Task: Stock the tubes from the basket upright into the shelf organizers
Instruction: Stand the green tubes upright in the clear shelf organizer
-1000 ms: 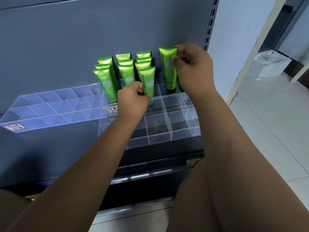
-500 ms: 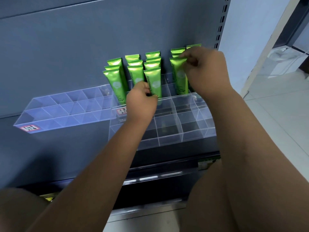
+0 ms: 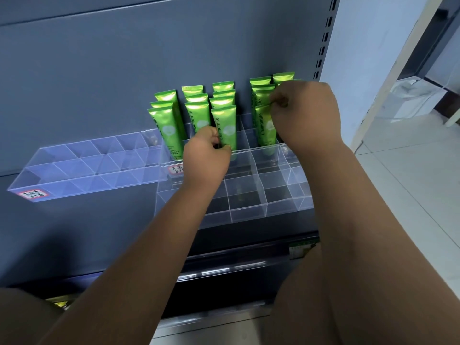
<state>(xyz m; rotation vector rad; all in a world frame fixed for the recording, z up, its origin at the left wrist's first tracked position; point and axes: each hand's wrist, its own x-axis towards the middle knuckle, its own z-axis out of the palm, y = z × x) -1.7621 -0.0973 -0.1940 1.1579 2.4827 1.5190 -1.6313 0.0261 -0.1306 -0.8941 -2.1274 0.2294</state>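
Several green tubes (image 3: 196, 113) stand upright in the back cells of a clear acrylic organizer (image 3: 249, 210) on the grey shelf. My right hand (image 3: 307, 115) pinches the crimped top of a green tube (image 3: 265, 128) that stands in a cell of the fourth column. My left hand (image 3: 205, 155) grips the lower part of another green tube (image 3: 225, 128) standing in the third column. The basket is out of view.
A second clear organizer (image 3: 82, 170) with bare cells sits to the left, with a red price label at its front. The grey back panel (image 3: 124, 70) rises behind the tubes. A lower shelf edge and white tiled floor (image 3: 410, 195) lie below and to the right.
My right hand has lowered its tube from above the organizer down into a cell in the fourth column. My left hand has kept its grip on the third-column tube.
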